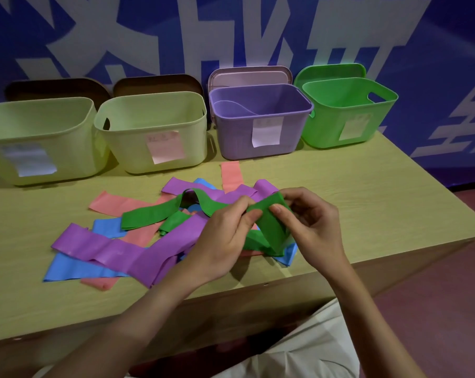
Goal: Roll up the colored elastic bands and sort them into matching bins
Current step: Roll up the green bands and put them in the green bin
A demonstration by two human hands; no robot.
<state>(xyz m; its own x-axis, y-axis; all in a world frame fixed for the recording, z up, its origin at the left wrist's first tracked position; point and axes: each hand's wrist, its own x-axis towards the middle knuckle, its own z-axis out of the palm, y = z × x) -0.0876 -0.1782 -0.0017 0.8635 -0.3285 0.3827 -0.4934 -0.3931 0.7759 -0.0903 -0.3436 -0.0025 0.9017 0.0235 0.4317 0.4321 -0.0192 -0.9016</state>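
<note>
Both hands hold one green elastic band [271, 227] above the table's front right part. My left hand [225, 236] pinches its top edge from the left, and my right hand [309, 222] pinches it from the right. The band's long tail [154, 214] trails left over a loose pile of purple bands [116, 252], blue bands [75, 268] and pink bands [116, 204]. Along the back stand a green bin [348, 132], a purple bin [260, 137] and two pale yellow bins [154, 148] [37, 156], each with a paper label.
The wooden table [380, 203] ends at a front edge near my lap and a right edge beyond the green bin. Lids lean behind the bins against a blue wall with white characters. A reddish floor lies to the right.
</note>
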